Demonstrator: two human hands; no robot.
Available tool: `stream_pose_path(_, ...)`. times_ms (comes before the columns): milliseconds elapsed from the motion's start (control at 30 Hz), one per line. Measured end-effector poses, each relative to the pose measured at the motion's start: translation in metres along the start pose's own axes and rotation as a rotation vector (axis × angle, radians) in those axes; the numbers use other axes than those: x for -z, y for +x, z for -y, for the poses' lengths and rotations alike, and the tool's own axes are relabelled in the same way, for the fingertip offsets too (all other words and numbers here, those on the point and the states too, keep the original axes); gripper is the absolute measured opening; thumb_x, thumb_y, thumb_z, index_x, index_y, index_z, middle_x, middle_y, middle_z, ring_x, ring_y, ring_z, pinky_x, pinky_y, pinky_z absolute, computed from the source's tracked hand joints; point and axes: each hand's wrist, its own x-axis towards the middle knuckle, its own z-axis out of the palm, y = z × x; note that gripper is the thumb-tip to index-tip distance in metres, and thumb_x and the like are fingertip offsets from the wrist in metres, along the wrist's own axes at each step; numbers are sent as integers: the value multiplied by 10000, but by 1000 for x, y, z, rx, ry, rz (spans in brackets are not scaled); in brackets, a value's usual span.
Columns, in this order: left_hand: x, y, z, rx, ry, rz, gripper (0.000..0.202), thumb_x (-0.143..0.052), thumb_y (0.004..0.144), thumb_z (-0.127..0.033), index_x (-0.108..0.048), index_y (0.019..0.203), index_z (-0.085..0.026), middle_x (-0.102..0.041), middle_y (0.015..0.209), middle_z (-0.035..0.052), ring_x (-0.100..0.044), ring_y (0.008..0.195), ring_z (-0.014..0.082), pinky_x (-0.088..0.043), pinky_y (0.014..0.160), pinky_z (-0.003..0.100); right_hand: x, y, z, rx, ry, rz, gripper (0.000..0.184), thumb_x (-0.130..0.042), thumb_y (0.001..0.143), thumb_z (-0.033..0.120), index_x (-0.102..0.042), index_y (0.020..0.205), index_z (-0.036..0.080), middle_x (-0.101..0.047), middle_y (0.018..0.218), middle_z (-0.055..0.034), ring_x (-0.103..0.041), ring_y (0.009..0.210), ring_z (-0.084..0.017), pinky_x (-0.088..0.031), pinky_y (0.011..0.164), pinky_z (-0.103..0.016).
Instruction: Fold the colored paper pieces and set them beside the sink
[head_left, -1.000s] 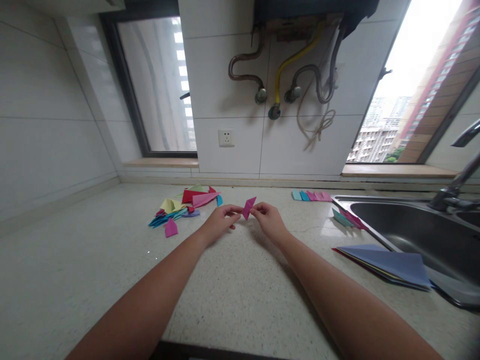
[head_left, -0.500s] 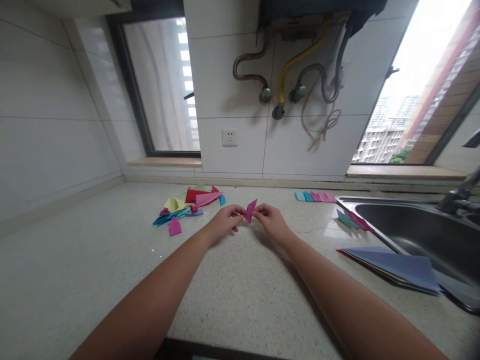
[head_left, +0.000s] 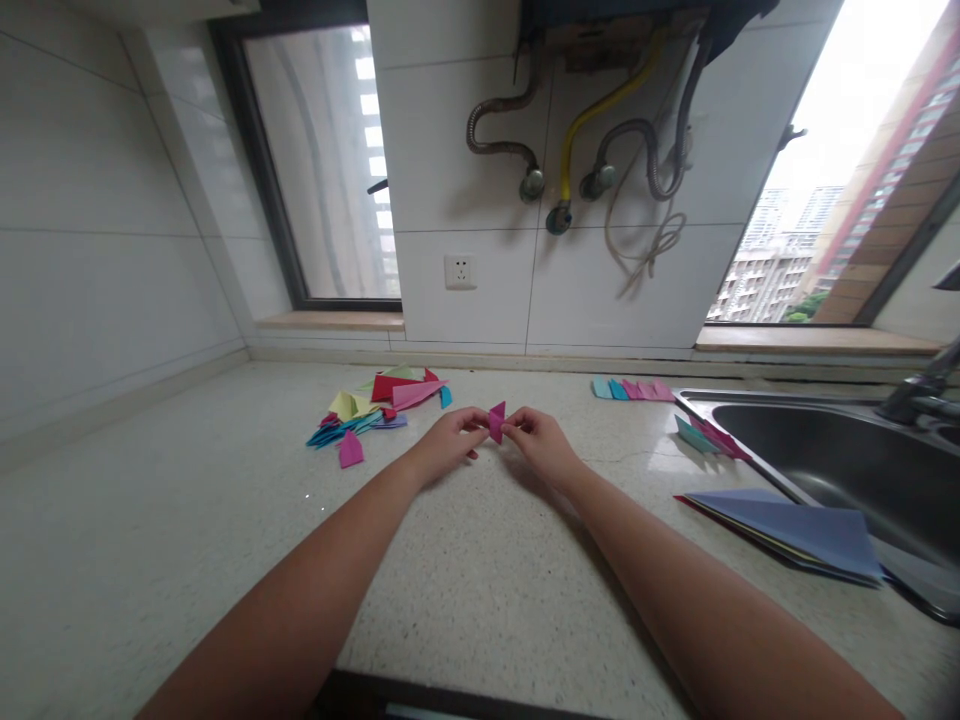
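Note:
Between my two hands, just above the speckled counter (head_left: pixel 480 600), is a small folded piece of magenta paper (head_left: pixel 497 423) with pointed ends. My left hand (head_left: pixel 451 440) pinches its left side with thumb and fingers. On the other side, the thumb and index finger of my right hand (head_left: pixel 541 445) grip it. Left of my left hand lies a loose pile of folded coloured papers, with a pink sheet (head_left: pixel 418 395), a yellow piece (head_left: pixel 351 405) and several blue ones. A separate magenta folded piece (head_left: pixel 350 450) rests at the pile's near edge.
A row of small folded papers (head_left: pixel 632 390) lies by the wall at right. Teal and magenta pieces (head_left: pixel 697 435) sit beside the steel sink (head_left: pixel 810 440). Nearer me is a stack of large folded papers (head_left: pixel 787 535). Hoses (head_left: pixel 574 130) hang on the tiled wall.
The magenta paper between my fingers has turned slightly and now shows a more upright, wider face. Both hands stay in nearly the same place, and the view has shifted slightly.

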Motion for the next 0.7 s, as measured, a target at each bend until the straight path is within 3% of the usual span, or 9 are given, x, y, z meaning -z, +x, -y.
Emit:
stream_pose_path(233,0,6,2,-124,118,-157,184,-706,771,-318,-679,867,-163,-683,787,52,-620,749,166,-461,693,276,-6,-4,11,42,-35,25,185,-614,809,347,-643,748,175,-670,710,-31,-572,646,-152,-423,621,-273)
stream_pose_path(467,1,5,0,-147,156,-147,166,-678,788,-307,-674,892,-177,-646,693,9,-574,636,135,-408,604,241,-7,-7,16,65,-39,10,169,-607,808,330,-643,744,178,-667,715,-30,-573,658,-155,-421,623,-273)
stream_pose_path(700,1,5,-4,-175,127,-123,158,-659,809,-293,-667,902,-165,-667,765,36,-625,724,158,-442,677,260,-8,-7,17,77,-58,-3,168,-606,813,323,-632,724,183,-653,698,-22,-553,642,-150,-401,608,-270)
